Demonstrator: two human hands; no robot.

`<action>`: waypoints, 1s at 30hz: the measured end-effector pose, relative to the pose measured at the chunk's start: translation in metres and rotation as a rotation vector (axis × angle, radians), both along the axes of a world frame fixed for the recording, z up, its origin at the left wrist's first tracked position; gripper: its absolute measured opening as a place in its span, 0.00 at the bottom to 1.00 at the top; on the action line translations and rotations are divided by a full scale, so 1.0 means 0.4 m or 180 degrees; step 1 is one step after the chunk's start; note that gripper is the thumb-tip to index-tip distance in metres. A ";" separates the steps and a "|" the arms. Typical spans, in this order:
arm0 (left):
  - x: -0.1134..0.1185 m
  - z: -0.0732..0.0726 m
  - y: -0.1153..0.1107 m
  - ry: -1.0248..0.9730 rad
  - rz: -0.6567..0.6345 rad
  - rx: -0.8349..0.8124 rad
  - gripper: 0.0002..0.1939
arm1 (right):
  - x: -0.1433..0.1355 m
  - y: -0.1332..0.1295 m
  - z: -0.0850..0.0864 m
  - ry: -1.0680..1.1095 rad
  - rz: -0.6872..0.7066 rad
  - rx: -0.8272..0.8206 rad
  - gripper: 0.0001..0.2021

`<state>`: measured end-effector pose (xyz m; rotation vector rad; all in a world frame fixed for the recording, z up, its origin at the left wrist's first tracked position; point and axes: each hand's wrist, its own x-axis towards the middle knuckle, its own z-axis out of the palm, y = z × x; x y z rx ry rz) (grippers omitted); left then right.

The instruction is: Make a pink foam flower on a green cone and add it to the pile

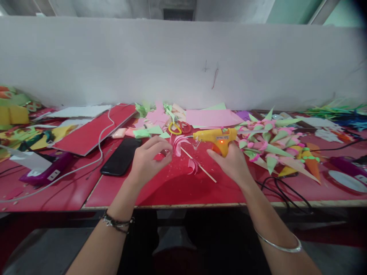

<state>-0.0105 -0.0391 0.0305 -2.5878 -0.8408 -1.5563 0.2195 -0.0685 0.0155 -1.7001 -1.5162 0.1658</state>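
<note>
"Are we gluing?"
"Probably; our right grip (233, 162) is clasping the glue gun (215, 135) beside pink curls (177, 145), behind the bench's (177, 193) front edge."
"Left grip (150, 156)?"
"Cannot tell; next move is perhaps needing steady aim."

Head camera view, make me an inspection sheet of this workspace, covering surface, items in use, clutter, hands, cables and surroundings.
Surface: red tabletop, small specks on it.
Items in use: yellow glue gun, orange light lit; pink paper curls by a thin stick, attachment unclear.
Clutter: black phone, scissors, paper scraps, red board, paper cone pile.
Hands: right hand grips the glue gun; left hand is near the curls, grip unclear.
Cables: white cable left, looped black cables right.
Surroundings: pale partition behind; other people, nothing seen.
</note>
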 end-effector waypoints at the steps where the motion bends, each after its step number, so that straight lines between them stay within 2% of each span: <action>1: 0.000 0.000 0.000 -0.0012 -0.0008 -0.0003 0.05 | 0.007 0.005 -0.007 0.0008 0.0018 -0.0020 0.15; 9: 0.000 0.002 0.003 -0.0016 0.0068 -0.0116 0.05 | 0.063 0.065 -0.081 -0.0454 0.0004 -0.0284 0.13; 15: -0.005 -0.003 0.015 -0.0390 0.0112 -0.0317 0.05 | 0.066 0.065 -0.094 -0.0807 -0.0020 -0.0554 0.16; 20: -0.021 -0.004 0.030 -0.0820 0.0298 -0.0402 0.05 | 0.059 0.038 -0.068 -0.1094 -0.0216 -0.0741 0.17; 22: -0.025 -0.002 0.031 -0.0774 0.0355 -0.0412 0.06 | 0.051 0.011 -0.041 -0.1308 -0.0350 -0.0817 0.17; 25: -0.025 0.000 0.028 -0.0537 0.0409 -0.0465 0.06 | 0.028 -0.038 0.011 -0.2047 -0.0684 -0.1051 0.15; 27: -0.024 -0.001 0.027 -0.0355 0.0435 -0.0545 0.05 | 0.006 -0.061 0.038 -0.1964 -0.0460 -0.1053 0.09; 30: -0.023 -0.004 0.030 -0.0186 0.0434 -0.0701 0.03 | -0.026 -0.056 0.043 -0.1342 0.0450 -0.0846 0.05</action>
